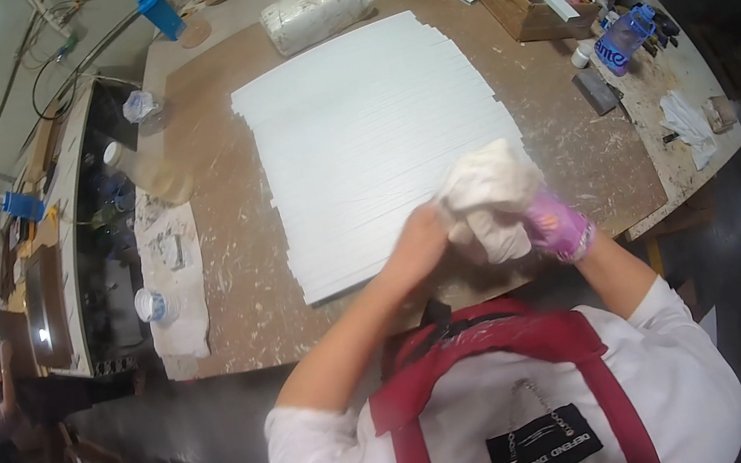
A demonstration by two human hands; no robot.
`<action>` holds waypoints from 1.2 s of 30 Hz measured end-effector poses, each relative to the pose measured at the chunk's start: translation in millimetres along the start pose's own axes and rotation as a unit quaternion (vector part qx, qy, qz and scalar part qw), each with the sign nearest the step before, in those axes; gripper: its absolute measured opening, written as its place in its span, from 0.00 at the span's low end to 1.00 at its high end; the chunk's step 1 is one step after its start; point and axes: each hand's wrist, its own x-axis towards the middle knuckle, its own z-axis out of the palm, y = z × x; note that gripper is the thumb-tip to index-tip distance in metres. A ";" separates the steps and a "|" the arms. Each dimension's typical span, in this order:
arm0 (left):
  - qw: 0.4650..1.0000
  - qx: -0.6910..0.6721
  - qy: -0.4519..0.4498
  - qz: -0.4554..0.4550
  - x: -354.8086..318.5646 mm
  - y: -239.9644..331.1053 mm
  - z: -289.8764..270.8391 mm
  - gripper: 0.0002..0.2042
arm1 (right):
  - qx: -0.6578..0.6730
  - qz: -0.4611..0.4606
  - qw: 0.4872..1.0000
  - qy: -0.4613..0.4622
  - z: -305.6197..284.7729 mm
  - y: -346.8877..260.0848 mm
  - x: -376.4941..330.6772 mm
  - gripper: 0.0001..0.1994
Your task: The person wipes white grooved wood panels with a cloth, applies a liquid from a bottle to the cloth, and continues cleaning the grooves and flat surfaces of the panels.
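A crumpled off-white cloth [491,192] is bunched between my two hands, above the near right corner of a row of white strips. My bare left hand [425,234] grips its left side, fingers closed and partly hidden by the folds. On the other side my right hand [560,224], in a pink glove, is closed on the cloth as well; its fingertips are partly covered. The white strips [373,132] lie side by side with uneven ends, forming a large sheet on the brown, paint-spattered board [236,285].
A plastic-wrapped white block [318,13] lies behind the strips. At right are a wooden box [536,19], a blue-purple bottle [624,40] and a grey block [597,90]. A clouded jug [150,174] and a white-lidded jar [156,306] stand left. Another person [8,395] is far left.
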 end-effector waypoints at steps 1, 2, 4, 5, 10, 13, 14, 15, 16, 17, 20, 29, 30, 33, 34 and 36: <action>0.995 0.062 0.073 0.023 -20.8 -0.9 -9.7 0.24 | -0.098 -0.064 0.993 -0.031 3.4 -1.8 18.6 0.22; 0.981 0.124 0.141 0.048 -44.6 -4.2 -14.6 0.27 | -0.111 -0.092 0.989 -0.012 -7.0 -10.9 39.4 0.21; 0.887 0.354 0.282 0.092 -88.1 -28.0 -39.4 0.36 | -0.090 -0.132 0.986 0.037 -32.0 -30.2 85.8 0.20; 0.889 0.353 0.274 0.096 -102.3 -39.0 -47.1 0.36 | -0.104 -0.165 0.977 0.090 -51.1 -30.0 111.7 0.17; 0.869 0.389 0.305 -0.031 -134.9 -95.0 -49.3 0.46 | -0.878 -0.029 0.475 0.058 -84.8 84.2 259.3 0.11; 0.862 0.380 0.333 -0.039 -133.9 -112.9 -57.3 0.44 | -0.592 -0.227 0.772 -0.048 72.0 96.2 227.9 0.18; 0.868 0.353 0.345 -0.047 -134.8 -118.7 -56.1 0.43 | -0.471 -0.278 0.820 -0.170 103.0 71.4 196.3 0.22; 0.861 0.394 0.318 -0.050 -143.0 -134.8 -56.1 0.42 | -0.413 -0.197 0.834 -0.310 115.0 33.4 184.5 0.23; 0.865 0.392 0.309 -0.048 -142.2 -135.8 -56.5 0.42 | -0.331 -0.093 0.845 -0.410 116.9 24.0 181.7 0.21; 0.868 0.380 0.316 -0.044 -141.1 -132.9 -58.2 0.41 | -0.259 -0.017 0.862 -0.436 105.9 26.0 192.5 0.20; 0.865 0.317 0.389 -0.022 -136.5 -136.3 -55.5 0.41 | -0.179 0.099 0.953 -0.224 32.0 -12.4 260.1 0.17; 0.844 0.375 0.380 -0.061 -144.8 -159.4 -54.1 0.43 | -0.321 -0.093 0.874 -0.353 127.6 57.0 248.2 0.12; 0.846 0.381 0.357 -0.107 -153.1 -174.5 -51.7 0.43 | -0.269 -0.004 0.865 -0.423 119.8 51.9 240.1 0.16; 0.868 0.383 0.310 -0.064 -144.3 -165.2 -56.3 0.41 | -0.193 0.142 0.882 -0.406 81.7 24.8 266.5 0.19; 0.841 0.371 0.393 -0.030 -135.3 -145.5 -53.7 0.41 | -0.172 0.111 0.933 -0.295 58.4 10.4 290.4 0.15; 0.839 0.372 0.395 -0.031 -134.5 -144.8 -52.8 0.42 | -0.139 0.012 0.987 -0.074 24.1 -5.8 338.0 0.11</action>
